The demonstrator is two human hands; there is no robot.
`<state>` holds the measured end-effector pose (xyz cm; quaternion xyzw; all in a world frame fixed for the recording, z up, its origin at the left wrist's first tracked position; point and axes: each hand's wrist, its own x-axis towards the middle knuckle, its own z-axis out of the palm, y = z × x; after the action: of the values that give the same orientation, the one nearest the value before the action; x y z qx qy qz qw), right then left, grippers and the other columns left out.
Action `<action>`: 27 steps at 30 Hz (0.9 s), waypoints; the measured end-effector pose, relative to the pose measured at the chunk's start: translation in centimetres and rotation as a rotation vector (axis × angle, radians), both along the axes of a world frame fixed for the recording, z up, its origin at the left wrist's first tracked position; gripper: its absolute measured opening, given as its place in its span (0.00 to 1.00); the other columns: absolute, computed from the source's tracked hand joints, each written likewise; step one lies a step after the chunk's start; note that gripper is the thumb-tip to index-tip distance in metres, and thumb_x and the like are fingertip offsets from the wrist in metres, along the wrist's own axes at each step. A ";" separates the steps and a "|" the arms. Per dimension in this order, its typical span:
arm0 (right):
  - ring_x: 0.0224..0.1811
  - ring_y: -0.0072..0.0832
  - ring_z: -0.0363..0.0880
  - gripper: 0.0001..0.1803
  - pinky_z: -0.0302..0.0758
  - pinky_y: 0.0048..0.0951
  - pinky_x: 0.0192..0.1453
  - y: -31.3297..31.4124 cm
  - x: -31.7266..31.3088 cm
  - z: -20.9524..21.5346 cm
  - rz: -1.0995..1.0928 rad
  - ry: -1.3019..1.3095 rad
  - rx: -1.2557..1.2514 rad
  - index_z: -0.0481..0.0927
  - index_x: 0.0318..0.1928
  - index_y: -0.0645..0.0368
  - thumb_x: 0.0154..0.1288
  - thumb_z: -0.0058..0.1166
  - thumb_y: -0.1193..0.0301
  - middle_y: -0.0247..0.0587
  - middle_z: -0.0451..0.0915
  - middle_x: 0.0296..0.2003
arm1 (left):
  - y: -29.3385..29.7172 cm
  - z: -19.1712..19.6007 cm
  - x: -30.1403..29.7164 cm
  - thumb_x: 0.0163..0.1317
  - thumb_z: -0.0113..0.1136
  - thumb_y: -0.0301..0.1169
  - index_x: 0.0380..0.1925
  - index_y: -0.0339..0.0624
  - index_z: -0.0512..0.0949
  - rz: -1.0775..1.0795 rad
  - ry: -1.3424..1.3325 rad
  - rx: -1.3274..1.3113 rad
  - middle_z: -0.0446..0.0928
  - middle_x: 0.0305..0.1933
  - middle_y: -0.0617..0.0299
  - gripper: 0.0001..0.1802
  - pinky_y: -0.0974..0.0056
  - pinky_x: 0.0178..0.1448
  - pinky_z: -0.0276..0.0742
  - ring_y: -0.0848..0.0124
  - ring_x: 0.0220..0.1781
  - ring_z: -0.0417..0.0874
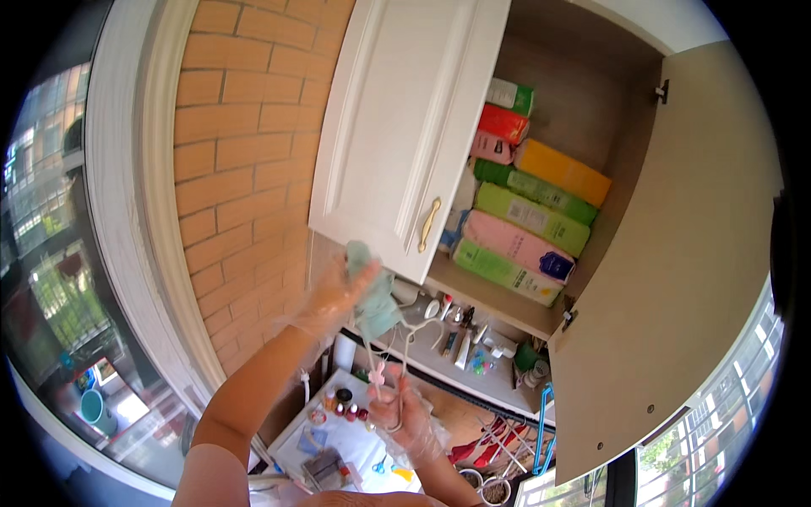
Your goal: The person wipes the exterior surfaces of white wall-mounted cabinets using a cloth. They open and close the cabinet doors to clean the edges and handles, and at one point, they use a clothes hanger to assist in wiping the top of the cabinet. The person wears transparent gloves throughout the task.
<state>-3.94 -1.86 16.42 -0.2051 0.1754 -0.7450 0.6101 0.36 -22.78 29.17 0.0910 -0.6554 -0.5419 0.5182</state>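
Note:
Both my hands wear thin clear plastic gloves. My left hand (334, 291), blurred by motion, is at a pale green cloth (376, 313) below the closed cupboard door, its fingers closed on the cloth's upper part. Lower down, my right hand (401, 414) grips a thin white hanger (406, 351). The hanger's curved end sticks out to the right, and its upper part meets the cloth's lower edge. A small pink piece (378, 372) shows on the white frame just above my right fingers. What lies inside the right grip is partly hidden.
Above, an open cupboard (583, 93) holds several stacked colourful packs (528, 215); its right door (667, 253) swings wide. Small bottles and tubes stand on a shelf (422, 342) below. A white table (363, 448) carries jars and scissors. Blue hangers (542, 431) hang at right.

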 end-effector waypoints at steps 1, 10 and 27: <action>0.23 0.26 0.68 0.20 0.63 0.26 0.28 -0.3 -0.1 2.5 -0.117 0.074 -0.008 0.64 0.57 0.35 0.69 0.32 0.48 0.48 0.79 0.41 | -0.1 1.9 0.1 0.57 0.59 0.37 0.42 0.34 0.70 -0.008 -0.023 0.092 0.76 0.35 0.57 0.19 0.64 0.40 0.74 0.70 0.36 0.77; 0.22 0.25 0.71 0.23 0.68 0.23 0.26 -5.9 -6.5 22.6 -0.667 0.438 -0.304 0.61 0.59 0.51 0.71 0.34 0.53 0.45 0.81 0.33 | -7.9 -1.0 -17.2 0.63 0.50 0.42 0.43 0.34 0.72 0.661 0.016 -0.722 0.76 0.38 0.50 0.20 0.58 0.44 0.73 0.59 0.39 0.78; 0.40 0.44 0.77 0.21 0.74 0.42 0.42 -16.7 -15.7 46.9 -1.815 2.145 0.339 0.69 0.55 0.48 0.69 0.31 0.55 0.48 0.77 0.41 | -7.5 -0.9 -22.8 0.64 0.44 0.40 0.34 0.45 0.77 0.162 -0.246 -0.655 0.77 0.33 0.53 0.14 0.53 0.44 0.71 0.53 0.37 0.77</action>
<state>-19.67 -18.61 63.36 -0.4063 0.7022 -0.3276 -0.4843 -22.40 -30.24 28.31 0.0365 -0.8424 -0.2452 0.4785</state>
